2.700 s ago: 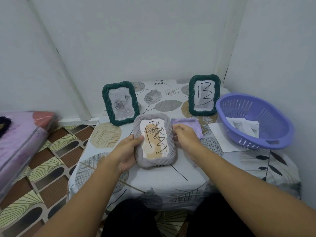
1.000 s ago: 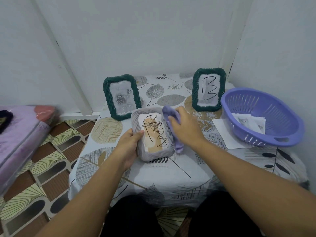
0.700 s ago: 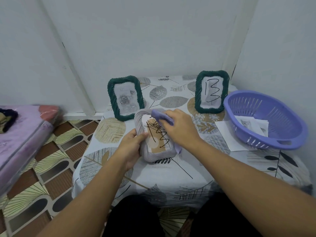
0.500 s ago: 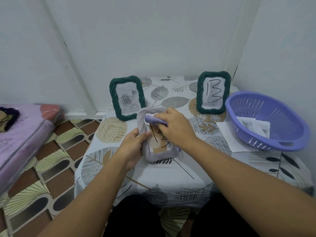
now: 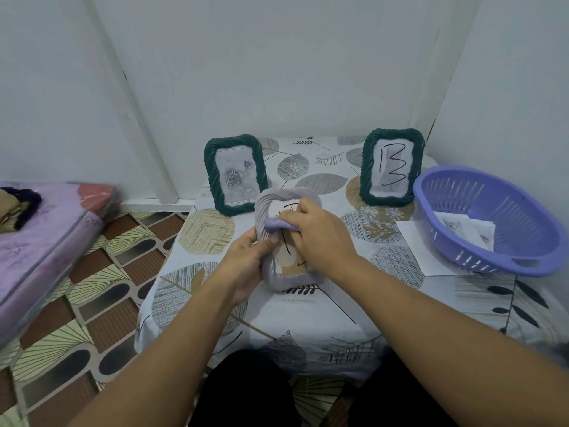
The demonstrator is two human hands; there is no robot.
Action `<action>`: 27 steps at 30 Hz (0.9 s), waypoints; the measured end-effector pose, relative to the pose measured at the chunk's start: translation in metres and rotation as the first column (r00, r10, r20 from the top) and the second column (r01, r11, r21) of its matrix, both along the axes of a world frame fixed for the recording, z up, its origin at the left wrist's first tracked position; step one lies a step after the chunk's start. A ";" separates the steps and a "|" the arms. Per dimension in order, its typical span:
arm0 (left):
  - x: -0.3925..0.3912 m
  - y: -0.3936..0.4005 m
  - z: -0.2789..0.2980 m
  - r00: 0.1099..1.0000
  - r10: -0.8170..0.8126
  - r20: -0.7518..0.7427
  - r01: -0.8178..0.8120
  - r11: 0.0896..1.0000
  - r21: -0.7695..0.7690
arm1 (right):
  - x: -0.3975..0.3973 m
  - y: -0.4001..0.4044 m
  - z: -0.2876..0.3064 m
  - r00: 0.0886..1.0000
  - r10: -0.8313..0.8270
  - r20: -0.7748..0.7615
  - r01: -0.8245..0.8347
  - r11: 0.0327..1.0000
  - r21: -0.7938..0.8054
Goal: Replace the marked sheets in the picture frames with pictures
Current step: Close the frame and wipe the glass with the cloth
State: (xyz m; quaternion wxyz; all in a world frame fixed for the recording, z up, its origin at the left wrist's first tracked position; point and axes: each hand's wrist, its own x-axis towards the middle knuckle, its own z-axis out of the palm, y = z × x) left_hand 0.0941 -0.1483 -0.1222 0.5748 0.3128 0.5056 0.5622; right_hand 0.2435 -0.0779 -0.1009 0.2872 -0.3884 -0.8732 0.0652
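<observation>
Grey frame, the one being handled, lies near the middle of the worktop, tipped up on its left side and holding a marked sheet scrawled with black lines over a tan print. The left hand grips the frame's left edge, thumb laid across the front rim and fingers curled behind it. The right hand presses a lilac cloth against the upper part of the sheet; its fingers are bent down over the cloth, holding it to the glass, though how much of the cloth is bunched beneath the palm is hard to tell from this angle.

Just behind the grey frame, to the left, a dark green frame stands upright with a pale rose picture in it. Further right, well apart from the first, a second green frame stands upright, its white sheet marked "13" in black. At the right end of the worktop sits a purple basket with printed pictures lying inside, its near side resting on a loose white sheet. A leaf-patterned cloth covers the worktop. To the far left, a pink mattress lies on the patterned floor.
</observation>
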 end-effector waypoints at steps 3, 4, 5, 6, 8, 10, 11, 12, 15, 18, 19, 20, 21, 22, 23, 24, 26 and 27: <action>0.000 0.000 0.000 1.000 -0.005 -0.008 0.005 1.000 0.003 | -0.003 0.001 0.001 1.000 -0.029 0.007 0.029 0.999 0.015; 0.000 -0.001 -0.001 1.000 -0.003 -0.005 0.004 1.000 0.005 | -0.001 -0.002 -0.001 1.000 -0.025 -0.004 0.025 1.000 0.010; 0.000 -0.001 -0.001 1.000 -0.002 -0.004 0.002 1.000 0.007 | 0.001 -0.006 -0.004 1.000 -0.013 -0.020 0.014 1.000 0.009; 0.000 -0.002 -0.001 1.000 0.000 -0.004 0.000 1.000 0.010 | 0.002 -0.010 -0.006 0.999 0.002 -0.036 -0.001 1.000 0.014; 0.000 -0.003 -0.001 1.000 -0.002 -0.001 0.002 1.000 0.017 | 0.004 -0.012 -0.007 0.999 0.020 -0.048 -0.018 0.999 0.035; 0.000 -0.003 -0.001 1.000 -0.011 -0.002 0.011 1.000 0.025 | 0.000 -0.006 -0.003 1.000 0.003 -0.027 -0.002 0.999 0.050; 0.000 -0.002 0.000 1.000 -0.014 -0.005 0.014 1.000 0.027 | -0.002 -0.002 0.000 1.000 -0.011 -0.017 0.012 0.998 0.057; 0.000 -0.002 0.000 1.000 -0.014 -0.008 0.014 1.000 0.026 | -0.004 0.002 0.003 1.000 -0.028 -0.011 0.029 0.998 0.064; -0.001 -0.001 0.000 1.000 -0.016 -0.017 0.017 1.000 0.021 | -0.007 0.002 0.005 0.998 -0.060 -0.011 0.061 0.995 0.079; -0.002 -0.001 -0.002 1.000 -0.026 -0.008 0.026 0.999 0.021 | -0.001 -0.007 -0.005 0.998 -0.065 -0.016 0.066 0.992 0.104; -0.003 -0.001 -0.002 1.000 -0.029 -0.007 0.029 0.999 0.026 | 0.000 -0.010 -0.008 0.998 -0.060 -0.026 0.063 0.991 0.118; -0.003 -0.001 -0.003 0.999 -0.031 -0.008 0.031 0.999 0.030 | 0.001 -0.010 -0.009 0.998 -0.056 -0.031 0.059 0.990 0.127; -0.003 -0.002 -0.003 0.999 -0.033 -0.009 0.033 0.999 0.032 | 0.001 -0.009 -0.008 0.998 -0.053 -0.025 0.055 0.990 0.127; -0.003 -0.001 -0.003 0.999 -0.033 -0.010 0.033 0.999 0.033 | -0.001 -0.006 -0.004 0.999 -0.049 -0.014 0.051 0.991 0.126; -0.002 -0.001 -0.003 0.999 -0.032 -0.011 0.033 0.999 0.032 | -0.003 -0.003 0.000 0.999 -0.046 -0.007 0.047 0.991 0.124; -0.002 -0.001 -0.002 0.999 -0.032 -0.014 0.032 0.999 0.031 | -0.004 0.001 0.005 0.999 -0.052 -0.007 0.052 0.991 0.120; -0.002 -0.002 -0.001 0.999 -0.033 -0.023 0.034 0.999 0.032 | -0.008 0.006 0.010 0.997 -0.076 -0.011 0.077 0.990 0.122; -0.002 -0.002 -0.001 0.999 -0.033 -0.024 0.034 0.999 0.034 | -0.008 0.006 0.009 0.997 -0.081 -0.009 0.082 0.989 0.122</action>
